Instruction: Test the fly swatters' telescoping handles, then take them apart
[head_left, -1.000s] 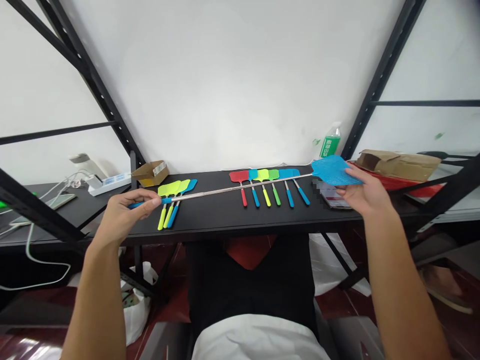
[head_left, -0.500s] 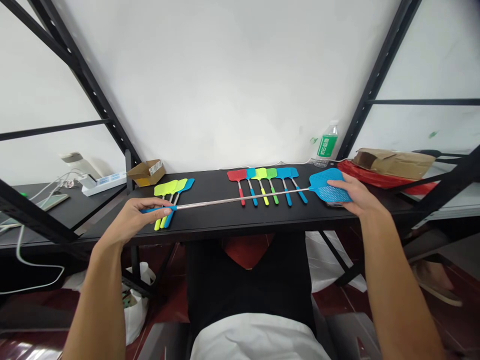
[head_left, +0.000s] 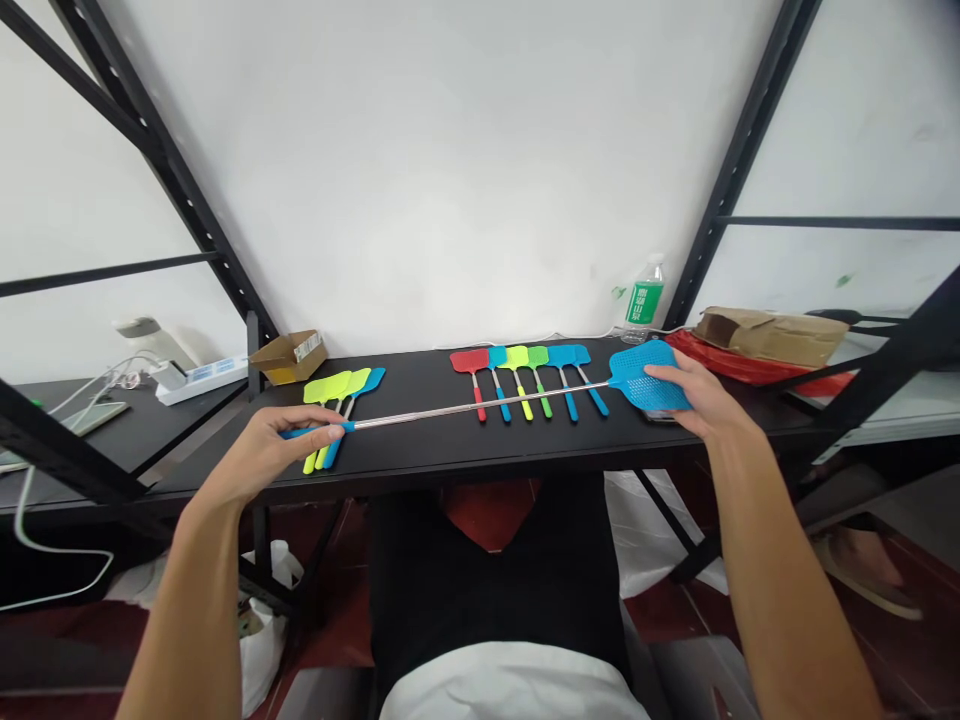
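Observation:
A blue fly swatter stretches across the front of the table with its metal rod drawn out long. My left hand is closed around its blue handle. At the other end, my right hand grips the edge of the perforated blue head, thumb on top. Behind my left hand lie two yellow-green fly swatters and a blue one, overlapping, their handles partly hidden. Several short swatters lie in a row beyond the rod, from a red swatter at the left to a blue swatter at the right.
An open cardboard box and a white power strip are at the left. A bottle with a green label stands against the wall. Brown packaging on red plastic lies right. Black shelf posts frame both sides.
The camera view has shifted slightly, so the scene sits a little lower and further left. Both hands keep the same hold on the long swatter.

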